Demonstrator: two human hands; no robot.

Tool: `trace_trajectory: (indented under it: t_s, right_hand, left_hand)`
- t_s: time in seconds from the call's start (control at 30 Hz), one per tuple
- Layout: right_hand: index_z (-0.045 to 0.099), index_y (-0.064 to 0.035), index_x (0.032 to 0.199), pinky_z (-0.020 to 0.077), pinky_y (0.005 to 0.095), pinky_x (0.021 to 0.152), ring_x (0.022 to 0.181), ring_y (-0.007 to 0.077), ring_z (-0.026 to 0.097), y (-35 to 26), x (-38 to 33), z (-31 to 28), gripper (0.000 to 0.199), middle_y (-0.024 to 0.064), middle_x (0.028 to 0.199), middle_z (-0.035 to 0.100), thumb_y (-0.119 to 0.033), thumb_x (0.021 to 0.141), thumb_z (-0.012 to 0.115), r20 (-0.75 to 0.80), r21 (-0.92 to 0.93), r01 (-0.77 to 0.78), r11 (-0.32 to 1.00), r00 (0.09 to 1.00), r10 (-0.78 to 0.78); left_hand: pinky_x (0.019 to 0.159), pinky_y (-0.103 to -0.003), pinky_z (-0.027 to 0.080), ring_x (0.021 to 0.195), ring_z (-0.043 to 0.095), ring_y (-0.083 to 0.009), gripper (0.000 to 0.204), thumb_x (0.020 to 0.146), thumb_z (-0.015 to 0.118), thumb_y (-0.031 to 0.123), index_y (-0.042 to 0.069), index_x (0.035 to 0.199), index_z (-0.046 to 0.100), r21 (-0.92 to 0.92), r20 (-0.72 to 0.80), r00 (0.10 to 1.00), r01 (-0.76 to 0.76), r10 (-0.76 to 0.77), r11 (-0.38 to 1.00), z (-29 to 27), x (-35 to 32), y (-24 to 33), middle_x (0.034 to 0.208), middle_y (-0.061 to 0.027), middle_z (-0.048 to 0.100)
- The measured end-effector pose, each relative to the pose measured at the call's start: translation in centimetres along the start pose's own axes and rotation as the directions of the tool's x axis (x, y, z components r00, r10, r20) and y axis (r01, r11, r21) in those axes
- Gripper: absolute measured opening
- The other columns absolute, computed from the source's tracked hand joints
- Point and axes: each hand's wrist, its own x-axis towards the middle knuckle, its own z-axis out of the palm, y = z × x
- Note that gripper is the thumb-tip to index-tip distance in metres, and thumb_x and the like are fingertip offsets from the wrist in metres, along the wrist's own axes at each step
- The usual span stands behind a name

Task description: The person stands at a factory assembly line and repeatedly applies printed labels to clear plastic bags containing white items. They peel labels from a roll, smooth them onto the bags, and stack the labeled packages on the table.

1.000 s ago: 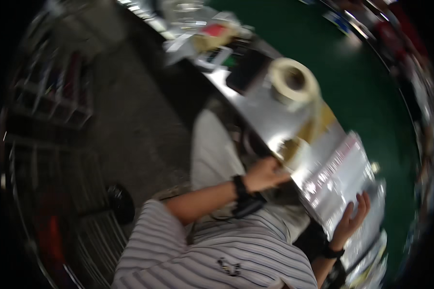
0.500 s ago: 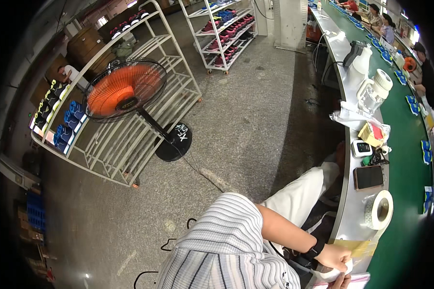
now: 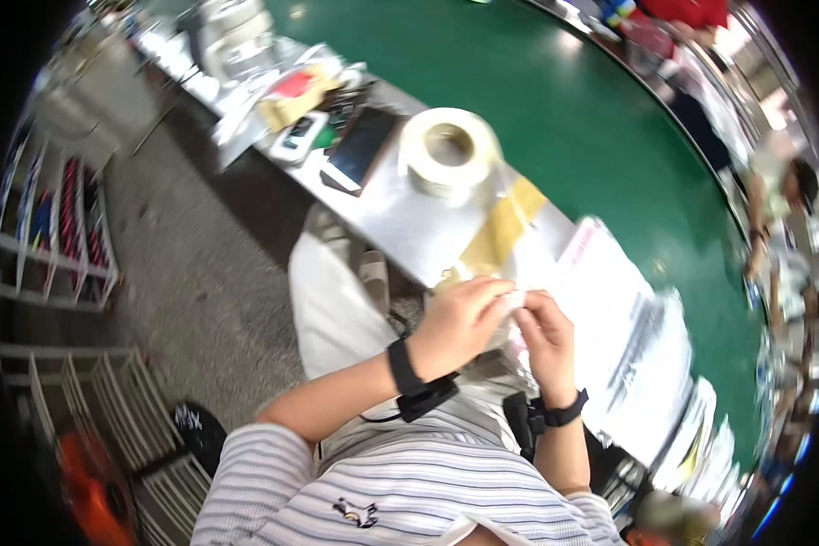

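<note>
Both my hands meet over the near edge of the metal bench, fingertips almost touching. My left hand [image 3: 464,329] is closed in a pinch at a small white piece [image 3: 516,298], which looks like paper or a label. From the other side my right hand [image 3: 548,338] pinches the same piece. Beyond them a roll of white label tape [image 3: 425,173] lies on the bench, and a pale strip seems to run from it toward my hands. Yellow tape [image 3: 500,229] is stuck across the bench just beyond my fingers. Motion blur hides fine detail.
A phone [image 3: 366,146], a small white device [image 3: 298,136] and a yellow box [image 3: 298,98] sit along the bench. White plastic bags [image 3: 623,337] are stacked to the right. A green conveyor belt [image 3: 564,118] runs behind; people work across it. Shoe racks [image 3: 59,227] and an orange fan [image 3: 91,482] stand at left.
The view has swung right, toward the bench and belt. Both hands now show near the middle; before, they were at the lower right edge, partly cut off.
</note>
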Motion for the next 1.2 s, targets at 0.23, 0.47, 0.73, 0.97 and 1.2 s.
trace_trajectory:
  t_s: [0.23,0.47,0.73,0.97,1.2]
  right_hand:
    - [0.063,0.0003,0.090,0.0471,0.0301,0.065,0.071,0.0208,0.059,-1.0,0.1,0.7,0.008,0.0098,0.080,0.061,-0.003,0.084,0.067,-0.087,-0.310,0.040,0.950,0.994,-0.071]
    - [0.065,-0.0004,0.091,0.0484,0.0317,0.065,0.069,0.0244,0.060,-0.6,-0.6,-1.1,0.011,0.0111,0.079,0.062,-0.011,0.089,0.064,-0.190,-0.418,-0.193,0.888,0.974,0.122]
    - [0.060,-0.0043,0.090,0.0501,0.0413,0.065,0.084,0.0297,0.056,4.1,-2.0,-6.4,0.032,0.0123,0.090,0.057,-0.032,0.079,0.073,-0.448,-0.828,-0.329,0.454,0.875,-0.182]
    - [0.058,-0.0040,0.084,0.0495,0.0419,0.070,0.079,0.0334,0.060,5.9,-3.4,-7.6,0.014,0.0145,0.085,0.058,-0.015,0.084,0.065,-0.563,-0.616,-0.321,0.719,0.818,-0.118]
    - [0.057,-0.0017,0.091,0.0469,0.0368,0.069,0.075,0.0304,0.059,5.3,-5.6,-9.8,0.015,0.0159,0.083,0.058,-0.016,0.094,0.056,-0.593,-0.227,-0.266,0.937,0.801,0.084]
  left_hand:
    - [0.067,-0.029,0.050,0.074,0.064,-0.0176,0.022,0.090,0.064,0.010,-0.003,0.107,0.065,-0.079,0.143,0.981,0.142,-0.129,0.987,-0.6,0.8,0.9,0.087,-0.0130,0.067]
    - [0.073,-0.032,0.050,0.081,0.064,-0.0224,0.012,0.091,0.056,0.001,-0.001,0.098,0.066,-0.030,-0.155,0.987,0.041,-0.045,0.999,-2.6,3.0,1.8,0.092,-0.0134,0.068]
    - [0.101,-0.048,0.036,0.124,0.049,-0.0343,0.075,0.079,0.068,0.050,-0.007,0.125,0.052,0.340,0.724,0.668,-0.564,0.174,0.753,4.5,0.8,0.0,0.130,-0.0212,0.055]
    - [0.091,-0.043,0.045,0.109,0.053,-0.0357,0.042,0.093,0.061,0.029,-0.004,0.119,0.057,0.320,0.689,0.666,-0.634,0.286,0.704,3.5,0.5,-0.1,0.122,-0.0205,0.058]
    - [0.085,-0.037,0.055,0.097,0.067,-0.0312,0.040,0.102,0.040,0.023,-0.011,0.118,0.054,-0.331,0.697,0.699,0.513,-0.161,0.792,5.3,6.5,2.6,0.108,-0.0237,0.066]
